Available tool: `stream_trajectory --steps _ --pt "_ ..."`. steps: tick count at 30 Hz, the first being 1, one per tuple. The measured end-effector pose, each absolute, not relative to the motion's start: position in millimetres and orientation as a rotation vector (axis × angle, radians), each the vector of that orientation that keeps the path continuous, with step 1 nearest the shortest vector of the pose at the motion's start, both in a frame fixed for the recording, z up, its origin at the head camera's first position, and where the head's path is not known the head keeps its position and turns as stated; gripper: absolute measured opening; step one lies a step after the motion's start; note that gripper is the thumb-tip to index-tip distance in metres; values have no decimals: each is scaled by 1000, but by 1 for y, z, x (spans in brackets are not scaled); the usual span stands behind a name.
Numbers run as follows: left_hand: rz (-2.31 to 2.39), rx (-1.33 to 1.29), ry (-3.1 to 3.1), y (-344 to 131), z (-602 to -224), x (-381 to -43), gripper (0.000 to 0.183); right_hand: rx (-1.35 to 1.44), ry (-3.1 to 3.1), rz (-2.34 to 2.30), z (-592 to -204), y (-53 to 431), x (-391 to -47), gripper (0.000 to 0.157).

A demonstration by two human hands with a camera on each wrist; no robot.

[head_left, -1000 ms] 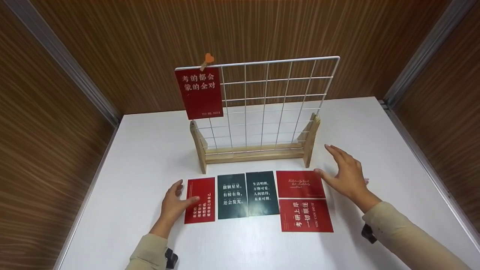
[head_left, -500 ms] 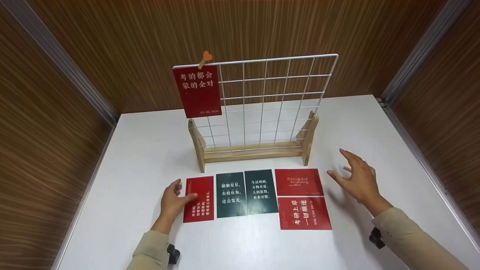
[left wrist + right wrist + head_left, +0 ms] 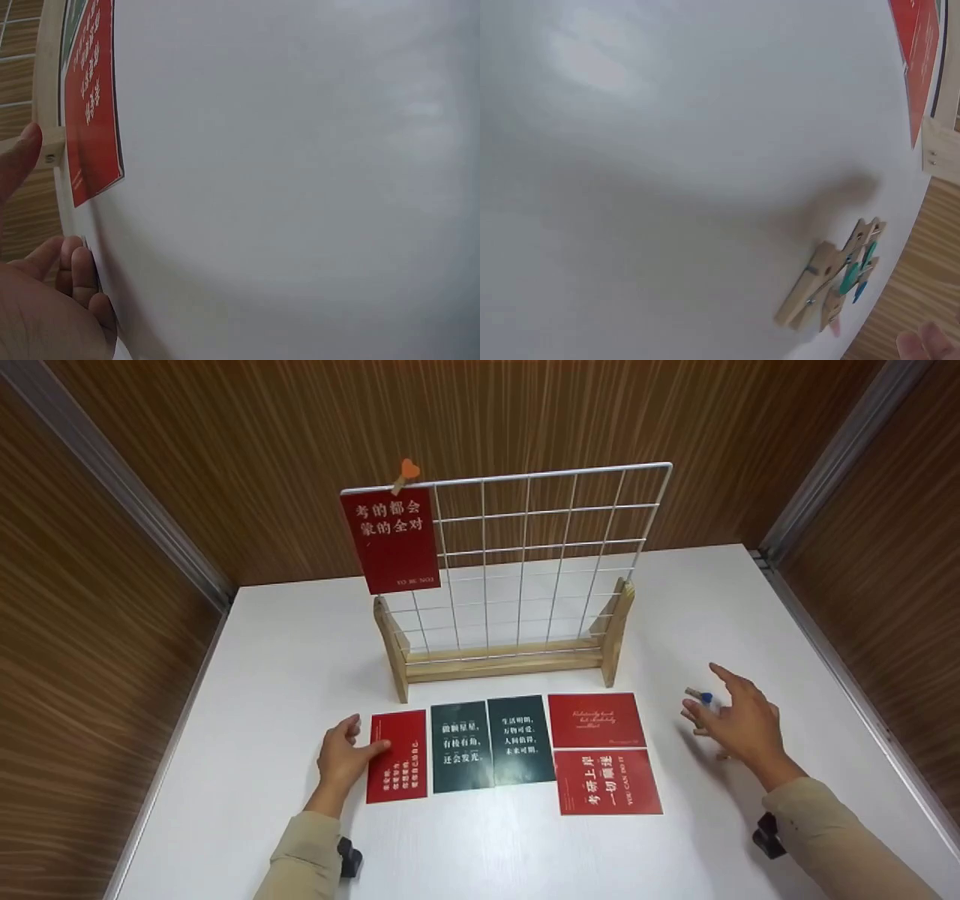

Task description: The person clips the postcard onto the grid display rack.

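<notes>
My left hand (image 3: pixel 341 761) rests at the left edge of a red card (image 3: pixel 409 727) lying upright on the table. Its thumb reaches over the card's edge, and the left wrist view has that thumb (image 3: pixel 19 161) apart from the card, with the other fingers loosely bent. On the right, my right hand (image 3: pixel 746 731) hovers over several small wooden clothespins (image 3: pixel 810 285), its fingers spread and gripping nothing that shows. One clothespin (image 3: pixel 697 694) with a blue heart sticks out beyond the thumb; the hand hides most others in the head view.
Two dark green cards (image 3: pixel 460 772) and two red cards (image 3: pixel 600 720) continue the row. Behind them stands a white wire grid (image 3: pixel 529 521) in a wooden base (image 3: pixel 502 664). An orange-heart clothespin (image 3: pixel 407 472) clips a red card (image 3: pixel 397 555) to its upper left corner.
My right hand has moved right, away from the red cards, to the clothespins, which now show beside it. The left hand has stayed at its card.
</notes>
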State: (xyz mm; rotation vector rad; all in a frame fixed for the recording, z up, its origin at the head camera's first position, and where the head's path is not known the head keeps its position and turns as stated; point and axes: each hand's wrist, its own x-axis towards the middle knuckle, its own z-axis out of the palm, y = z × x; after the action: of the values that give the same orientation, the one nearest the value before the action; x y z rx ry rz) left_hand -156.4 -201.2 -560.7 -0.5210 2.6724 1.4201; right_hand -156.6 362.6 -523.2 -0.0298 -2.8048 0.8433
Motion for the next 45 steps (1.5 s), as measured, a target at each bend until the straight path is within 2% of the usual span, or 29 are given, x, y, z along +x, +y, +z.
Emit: stream_trajectory --steps 7,20,45 --pt "1366 -546 2720 -200 -563 -159 73 -63 -2805 848 -532 376 -158 65" --pt "1323 -589 2753 -197 -565 -161 70 -105 -2855 902 -545 387 -164 65" --pt "1262 -707 2820 -189 -571 -168 63 -124 -2916 912 -556 390 -173 50"
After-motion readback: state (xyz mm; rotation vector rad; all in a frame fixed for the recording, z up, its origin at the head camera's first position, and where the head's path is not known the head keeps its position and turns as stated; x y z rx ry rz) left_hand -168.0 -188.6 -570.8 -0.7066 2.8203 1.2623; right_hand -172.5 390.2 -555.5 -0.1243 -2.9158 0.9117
